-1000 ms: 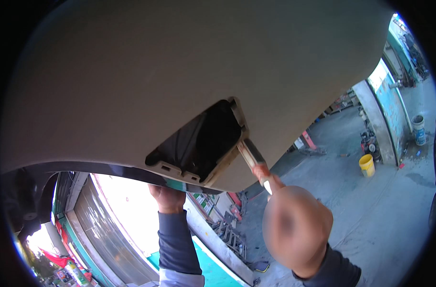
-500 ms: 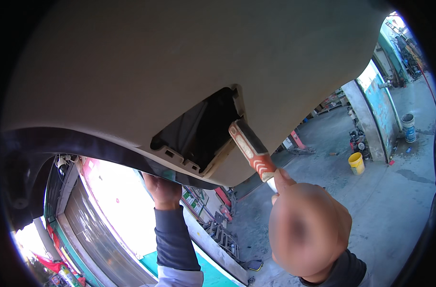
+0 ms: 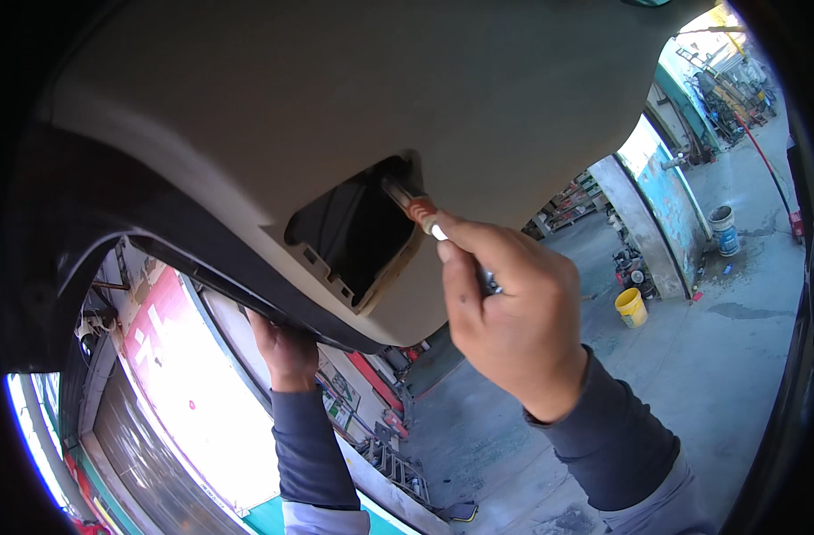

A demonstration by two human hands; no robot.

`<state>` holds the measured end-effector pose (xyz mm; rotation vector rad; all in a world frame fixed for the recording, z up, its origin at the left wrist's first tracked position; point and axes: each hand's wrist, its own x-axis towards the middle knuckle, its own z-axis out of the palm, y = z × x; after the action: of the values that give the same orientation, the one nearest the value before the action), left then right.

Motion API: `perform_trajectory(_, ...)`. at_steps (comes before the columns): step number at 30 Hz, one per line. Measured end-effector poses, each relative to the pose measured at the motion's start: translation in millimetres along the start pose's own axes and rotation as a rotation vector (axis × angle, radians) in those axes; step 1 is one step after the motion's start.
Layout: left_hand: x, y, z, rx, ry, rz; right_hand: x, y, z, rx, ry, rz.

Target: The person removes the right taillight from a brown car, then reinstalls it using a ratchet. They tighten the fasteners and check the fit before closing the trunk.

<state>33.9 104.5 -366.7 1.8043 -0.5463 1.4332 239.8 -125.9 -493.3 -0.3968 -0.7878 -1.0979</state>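
Tool (image 3: 418, 210), clamped in the right hand's (image 3: 520, 308) fingers, points at the panel's (image 3: 505, 107) opening (image 3: 349, 223), perhaps for reach; left hand (image 3: 289, 352) likely braces, hidden fingers' state untellable.

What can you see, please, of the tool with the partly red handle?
The tool has a handle with a dark greyish end and a red, plastic-looking section, then a short, bright, metal-looking piece. The right hand grips it there. The handle points up and left, its end before or inside the dark opening in the beige panel; I cannot tell which, nor whether it touches the panel. The hand hides the rest.
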Motion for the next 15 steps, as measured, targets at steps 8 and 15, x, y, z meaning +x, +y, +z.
perform_trajectory(8,2,-5,13,-0.042,-0.04,0.0,-14,-5,14,-0.028,0.047,0.072)
perform_trajectory(15,1,-3,26,-0.074,-0.177,0.025,-13,-14,13,-0.139,0.082,0.024)
